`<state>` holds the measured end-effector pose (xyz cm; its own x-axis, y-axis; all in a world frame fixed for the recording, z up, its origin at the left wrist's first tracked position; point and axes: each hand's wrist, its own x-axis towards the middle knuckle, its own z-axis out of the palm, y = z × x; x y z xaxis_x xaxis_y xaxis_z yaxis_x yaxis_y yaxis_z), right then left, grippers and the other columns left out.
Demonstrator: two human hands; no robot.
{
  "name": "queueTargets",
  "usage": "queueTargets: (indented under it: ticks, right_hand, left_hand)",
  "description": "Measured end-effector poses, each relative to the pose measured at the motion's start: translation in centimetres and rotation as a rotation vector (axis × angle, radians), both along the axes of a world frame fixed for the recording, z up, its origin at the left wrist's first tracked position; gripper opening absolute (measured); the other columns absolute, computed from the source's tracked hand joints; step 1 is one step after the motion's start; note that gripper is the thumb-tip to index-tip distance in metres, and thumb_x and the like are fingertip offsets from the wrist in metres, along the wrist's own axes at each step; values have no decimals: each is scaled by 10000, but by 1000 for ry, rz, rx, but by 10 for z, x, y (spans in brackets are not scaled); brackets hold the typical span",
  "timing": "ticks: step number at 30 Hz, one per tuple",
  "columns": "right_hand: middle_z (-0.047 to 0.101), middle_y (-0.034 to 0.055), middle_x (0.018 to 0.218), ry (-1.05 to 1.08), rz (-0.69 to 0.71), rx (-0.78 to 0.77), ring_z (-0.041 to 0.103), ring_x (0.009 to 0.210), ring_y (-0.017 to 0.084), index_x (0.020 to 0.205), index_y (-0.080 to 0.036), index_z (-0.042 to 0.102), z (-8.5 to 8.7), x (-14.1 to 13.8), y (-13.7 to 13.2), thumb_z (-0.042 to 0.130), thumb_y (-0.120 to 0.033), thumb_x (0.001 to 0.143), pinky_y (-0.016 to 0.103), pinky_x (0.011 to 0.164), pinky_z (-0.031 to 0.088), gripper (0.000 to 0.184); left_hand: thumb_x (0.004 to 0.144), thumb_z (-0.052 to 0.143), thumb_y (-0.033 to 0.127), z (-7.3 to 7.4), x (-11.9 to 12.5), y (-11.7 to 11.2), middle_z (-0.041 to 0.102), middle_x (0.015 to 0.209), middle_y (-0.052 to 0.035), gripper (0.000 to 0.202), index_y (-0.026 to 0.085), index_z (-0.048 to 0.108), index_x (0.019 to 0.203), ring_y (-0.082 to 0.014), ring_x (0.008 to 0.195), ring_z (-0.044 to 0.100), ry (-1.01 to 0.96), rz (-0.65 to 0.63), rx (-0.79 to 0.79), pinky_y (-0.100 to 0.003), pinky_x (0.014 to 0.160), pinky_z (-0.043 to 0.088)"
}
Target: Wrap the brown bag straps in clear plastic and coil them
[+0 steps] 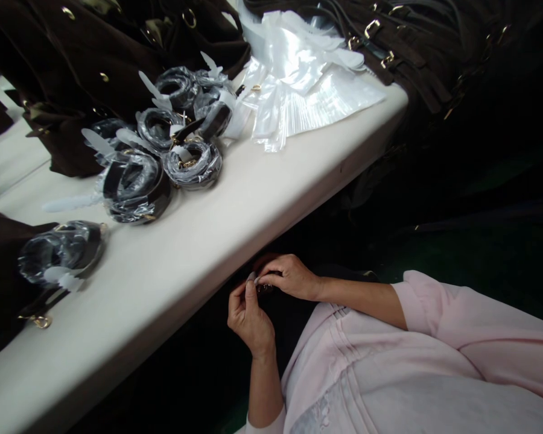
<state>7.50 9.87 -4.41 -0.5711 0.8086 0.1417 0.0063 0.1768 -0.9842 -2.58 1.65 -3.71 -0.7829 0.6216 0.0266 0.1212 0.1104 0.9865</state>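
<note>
Pinching a small dark piece with metallic glints (265,289) just off the bench's (199,241) near edge, between thumb and fingertips of left hand (252,319) and right hand (297,277); facing plastic-wrapped strap coils (194,173) and, by the bench's right corner, clear plastic sleeves (294,99).

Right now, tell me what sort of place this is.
Likely a bag workshop or packing area: plastic-wrapped coils, clear plastic sleeves and dark bags with gold fittings share a pale table.
</note>
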Motion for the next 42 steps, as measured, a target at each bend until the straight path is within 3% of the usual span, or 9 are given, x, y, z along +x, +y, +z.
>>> queueTargets:
  ticks: [11, 21, 27, 30, 35, 39, 42]
  right_hand:
    - [716, -3, 915, -167, 59, 61, 662, 857, 136, 868, -180, 733, 4, -4, 7, 674, -222, 896, 197, 769, 445, 78]
    - [661, -19, 714, -253, -119, -36, 582, 637, 116, 721, -148, 648, 4, -18, 1, 688, -73, 719, 197, 596, 392, 85]
    - [665, -17, 758, -156, -115, -67, 592, 660, 99, 757, -138, 647, -3, -13, -1, 658, -19, 750, 171, 616, 423, 121]
    - [664, -18, 730, -124, -82, -70, 575, 614, 87, 790, -130, 663, -4, -10, -1, 670, -25, 769, 163, 592, 420, 107]
    - [688, 2, 810, -88, -6, -31, 537, 580, 73, 820, -129, 684, 0, -5, 0, 668, -50, 801, 168, 573, 412, 82]
    - [699, 24, 878, -52, 55, 32, 602, 687, 109, 883, -133, 690, -1, -1, 2, 622, -73, 844, 191, 641, 451, 98]
    - [699, 34, 927, -36, 82, 88, 629, 782, 132, 924, -146, 687, -3, 1, 2, 580, -95, 883, 218, 725, 478, 125]
  left_hand:
    - [822, 702, 298, -3, 0, 1, 733, 877, -20, 147, 167, 721, 885, -151, 819, 667, -49, 32, 65, -278, 779, 548]
    - [850, 681, 291, -5, -5, -1, 697, 946, -16, 111, 216, 738, 909, -161, 906, 650, 259, -9, 9, -290, 825, 526]
    - [852, 677, 287, -6, -11, -9, 702, 999, -46, 121, 233, 764, 917, -187, 956, 645, 397, -122, 17, -332, 894, 517]
    - [887, 627, 304, -4, -16, -13, 719, 942, -44, 158, 227, 764, 902, -185, 920, 659, 392, -163, -14, -320, 848, 530]
    - [810, 725, 310, -3, -20, -13, 714, 822, -11, 140, 178, 708, 854, -142, 735, 675, 315, -130, -85, -253, 715, 557]
    - [816, 711, 329, 3, -18, -10, 714, 846, -10, 199, 168, 660, 922, -153, 758, 700, 280, -156, -91, -259, 712, 586]
    - [819, 710, 328, 8, -19, -11, 708, 806, 0, 168, 173, 684, 875, -137, 701, 684, 316, -191, -120, -242, 688, 577]
